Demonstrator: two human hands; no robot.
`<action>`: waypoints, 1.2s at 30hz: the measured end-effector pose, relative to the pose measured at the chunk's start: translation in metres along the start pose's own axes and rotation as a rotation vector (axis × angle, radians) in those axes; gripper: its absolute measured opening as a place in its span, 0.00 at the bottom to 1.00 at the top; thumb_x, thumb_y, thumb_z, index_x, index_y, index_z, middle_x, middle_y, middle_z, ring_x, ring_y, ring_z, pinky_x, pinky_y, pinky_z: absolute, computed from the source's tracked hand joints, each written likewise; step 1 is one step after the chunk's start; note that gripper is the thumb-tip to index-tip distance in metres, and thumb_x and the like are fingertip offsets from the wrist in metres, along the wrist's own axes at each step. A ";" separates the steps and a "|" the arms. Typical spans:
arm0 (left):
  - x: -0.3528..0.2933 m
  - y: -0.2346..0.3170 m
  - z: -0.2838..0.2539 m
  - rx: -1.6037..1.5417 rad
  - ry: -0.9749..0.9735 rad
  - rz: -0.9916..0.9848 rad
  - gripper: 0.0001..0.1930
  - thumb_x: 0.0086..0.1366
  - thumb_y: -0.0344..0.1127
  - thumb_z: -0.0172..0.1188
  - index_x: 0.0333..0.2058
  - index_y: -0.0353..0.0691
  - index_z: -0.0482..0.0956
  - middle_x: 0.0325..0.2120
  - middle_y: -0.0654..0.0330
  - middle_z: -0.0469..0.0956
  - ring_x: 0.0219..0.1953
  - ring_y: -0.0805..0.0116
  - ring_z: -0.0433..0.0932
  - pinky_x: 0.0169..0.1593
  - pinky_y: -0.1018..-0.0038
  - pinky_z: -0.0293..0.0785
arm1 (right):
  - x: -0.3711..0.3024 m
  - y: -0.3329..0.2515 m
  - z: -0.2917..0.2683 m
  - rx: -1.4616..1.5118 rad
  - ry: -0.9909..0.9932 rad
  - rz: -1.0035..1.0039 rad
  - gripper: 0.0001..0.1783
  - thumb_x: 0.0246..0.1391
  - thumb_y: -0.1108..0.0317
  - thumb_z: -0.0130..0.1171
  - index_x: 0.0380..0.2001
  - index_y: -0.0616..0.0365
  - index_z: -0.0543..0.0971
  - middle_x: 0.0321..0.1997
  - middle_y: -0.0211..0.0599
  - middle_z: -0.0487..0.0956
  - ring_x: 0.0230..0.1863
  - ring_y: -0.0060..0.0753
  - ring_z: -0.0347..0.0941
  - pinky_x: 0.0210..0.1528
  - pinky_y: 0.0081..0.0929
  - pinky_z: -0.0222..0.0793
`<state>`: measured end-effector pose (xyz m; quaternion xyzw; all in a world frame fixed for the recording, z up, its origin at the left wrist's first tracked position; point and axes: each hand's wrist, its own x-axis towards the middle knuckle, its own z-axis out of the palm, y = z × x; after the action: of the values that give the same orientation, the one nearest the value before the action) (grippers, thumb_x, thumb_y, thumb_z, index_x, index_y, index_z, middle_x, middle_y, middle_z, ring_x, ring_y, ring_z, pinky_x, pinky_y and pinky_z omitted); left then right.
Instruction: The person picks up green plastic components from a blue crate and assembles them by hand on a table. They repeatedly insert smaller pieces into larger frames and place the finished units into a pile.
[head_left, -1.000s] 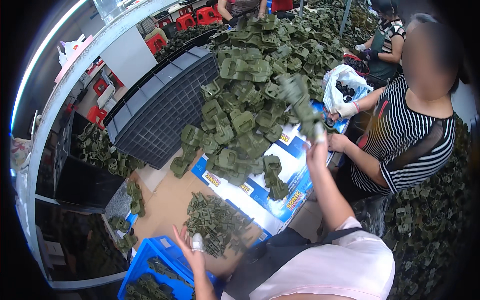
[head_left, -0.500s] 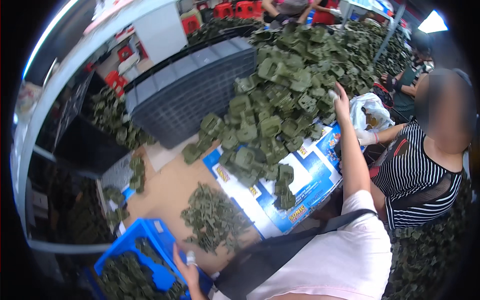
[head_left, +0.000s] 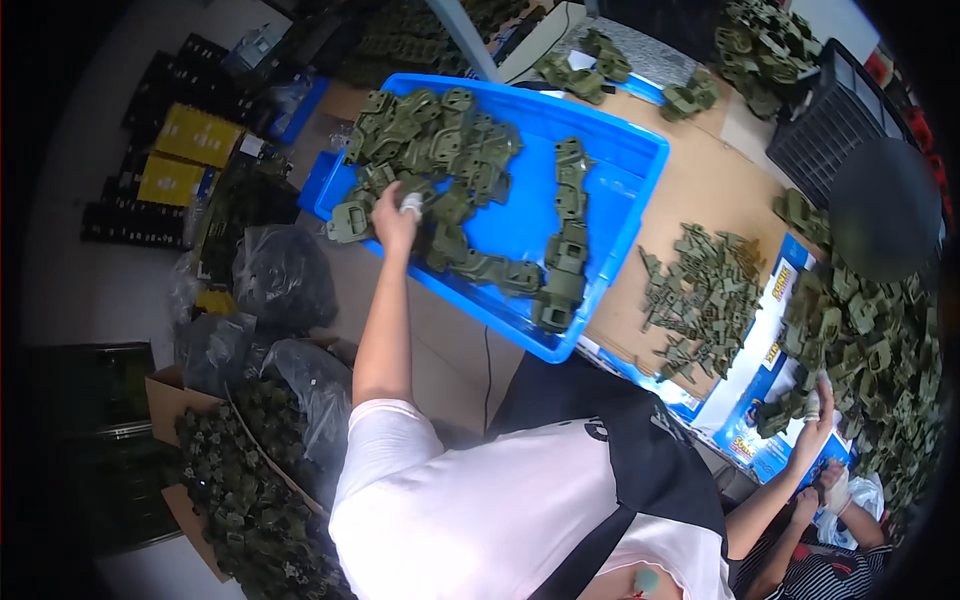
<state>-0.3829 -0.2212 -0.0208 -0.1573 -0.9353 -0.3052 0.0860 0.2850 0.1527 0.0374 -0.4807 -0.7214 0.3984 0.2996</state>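
Left hand — closed around an olive-green plastic part, held over the near-left rim of the blue crate on the counter. Right hand — fingers curled on a green part at the counter's right edge, beside the heaped pile of parts. A smaller flat pile is laid between crate and heap.

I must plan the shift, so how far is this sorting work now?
Done: many green plastic parts lie in the blue bin. In hand: left hand reaches into that bin; right hand touches the big pile. Left: that pile remains large.
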 end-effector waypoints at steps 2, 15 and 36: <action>-0.006 0.025 -0.010 0.168 -0.033 0.162 0.30 0.44 0.37 0.64 0.50 0.50 0.68 0.43 0.50 0.70 0.49 0.52 0.65 0.52 0.61 0.60 | -0.006 -0.025 0.039 0.082 -0.070 0.076 0.19 0.54 0.76 0.46 0.51 0.64 0.68 0.54 0.42 0.69 0.56 0.33 0.63 0.59 0.25 0.53; 0.029 0.059 -0.136 0.478 -0.359 0.170 0.32 0.43 0.38 0.65 0.52 0.52 0.69 0.47 0.53 0.69 0.50 0.56 0.69 0.51 0.63 0.64 | -0.047 -0.149 0.186 0.055 -0.449 -0.040 0.20 0.51 0.72 0.50 0.50 0.62 0.69 0.50 0.41 0.73 0.49 0.34 0.69 0.53 0.27 0.61; -0.231 0.250 0.017 -0.735 -1.066 0.408 0.38 0.53 0.21 0.54 0.58 0.41 0.42 0.52 0.43 0.61 0.51 0.59 0.67 0.51 0.72 0.64 | -0.069 -0.129 0.222 0.579 -0.371 -0.102 0.41 0.47 0.57 0.55 0.62 0.58 0.51 0.64 0.47 0.53 0.66 0.41 0.46 0.64 0.32 0.43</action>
<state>-0.0815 -0.0757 0.0422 -0.4787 -0.6369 -0.4616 -0.3900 0.0703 -0.0041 0.0340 -0.2585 -0.6437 0.6516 0.3070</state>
